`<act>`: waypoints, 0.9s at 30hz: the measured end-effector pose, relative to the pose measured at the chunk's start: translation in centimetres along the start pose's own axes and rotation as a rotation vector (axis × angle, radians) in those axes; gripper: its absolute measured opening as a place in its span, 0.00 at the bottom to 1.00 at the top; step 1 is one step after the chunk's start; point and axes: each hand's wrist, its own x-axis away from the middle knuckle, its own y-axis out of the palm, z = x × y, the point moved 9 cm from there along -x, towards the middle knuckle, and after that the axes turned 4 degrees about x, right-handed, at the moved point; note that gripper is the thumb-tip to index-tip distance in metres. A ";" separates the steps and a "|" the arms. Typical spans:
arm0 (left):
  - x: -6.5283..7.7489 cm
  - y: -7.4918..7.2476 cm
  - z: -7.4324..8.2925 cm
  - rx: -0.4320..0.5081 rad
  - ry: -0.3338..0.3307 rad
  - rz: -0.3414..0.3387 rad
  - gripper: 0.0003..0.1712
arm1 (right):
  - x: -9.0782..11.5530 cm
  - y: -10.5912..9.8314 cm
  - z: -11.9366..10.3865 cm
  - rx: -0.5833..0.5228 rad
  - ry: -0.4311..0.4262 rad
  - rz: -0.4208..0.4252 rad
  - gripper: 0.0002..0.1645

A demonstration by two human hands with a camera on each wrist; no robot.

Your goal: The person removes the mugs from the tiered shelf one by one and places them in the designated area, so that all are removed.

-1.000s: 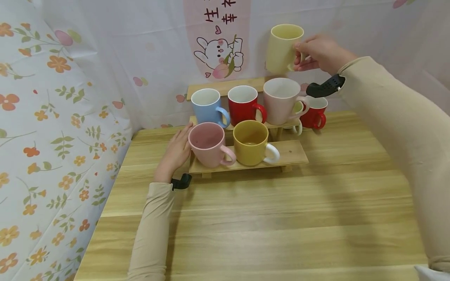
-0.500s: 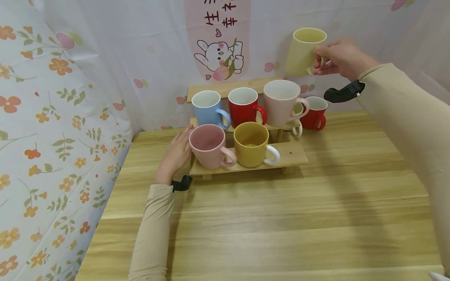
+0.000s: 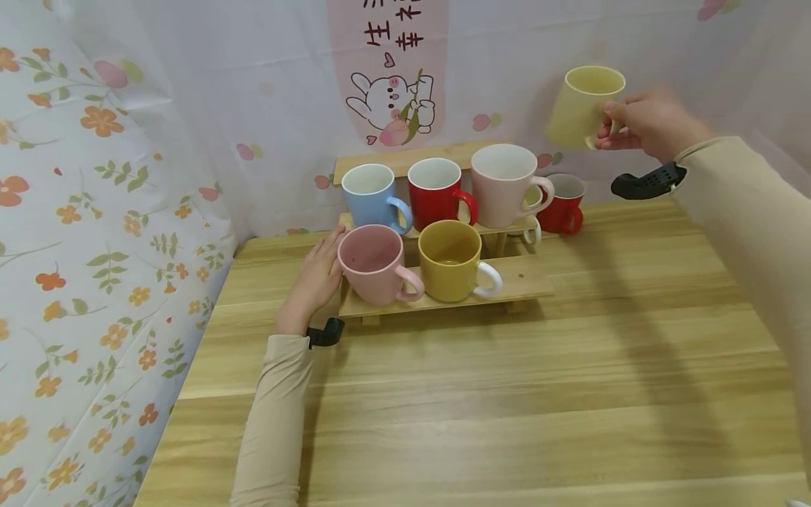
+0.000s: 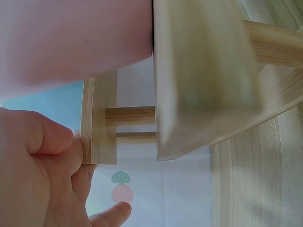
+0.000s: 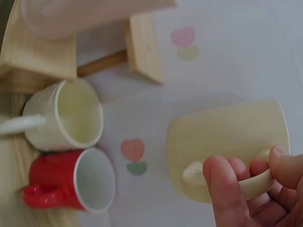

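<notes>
A pale yellow mug (image 3: pixel 583 113) is in the air at the right, mouth up and slightly tilted. My right hand (image 3: pixel 652 125) grips it by the handle; in the right wrist view the thumb and fingers pinch the handle (image 5: pixel 258 185). My left hand (image 3: pixel 313 282) lies along the left end of the tiered wooden shelf (image 3: pixel 522 276), fingers extended. In the left wrist view its fingertips touch the end of the middle board (image 4: pixel 102 142), beside the blue mug. A pink mug (image 3: pixel 370 264) and a mustard mug (image 3: pixel 450 260) with a white handle stand on the lowest tier.
On the middle tier are a light blue mug (image 3: pixel 369 193), a red mug (image 3: pixel 434 193) and a pale pink mug (image 3: pixel 503 186). Behind the shelf's right end, another red mug (image 3: pixel 562 204) and a whitish mug (image 5: pixel 64 113) stand on the table (image 3: pixel 475 415). A printed curtain (image 3: pixel 266 84) hangs behind.
The pale yellow mug has moved right and somewhat lower in my right hand, from over the shelf to past its right end. My left hand has stayed at the shelf.
</notes>
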 end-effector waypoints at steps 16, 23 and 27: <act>0.2 0.4 -0.1 -0.010 0.035 -0.007 0.28 | 0.0 -3.1 6.7 -0.008 0.000 0.046 0.24; 0.1 0.3 -0.2 -0.014 0.026 -0.004 0.28 | 0.2 -4.2 8.3 -0.037 -0.014 0.068 0.25; 0.0 0.0 -0.3 -0.014 0.028 0.008 0.28 | 0.2 -4.4 9.2 -0.063 0.010 0.087 0.25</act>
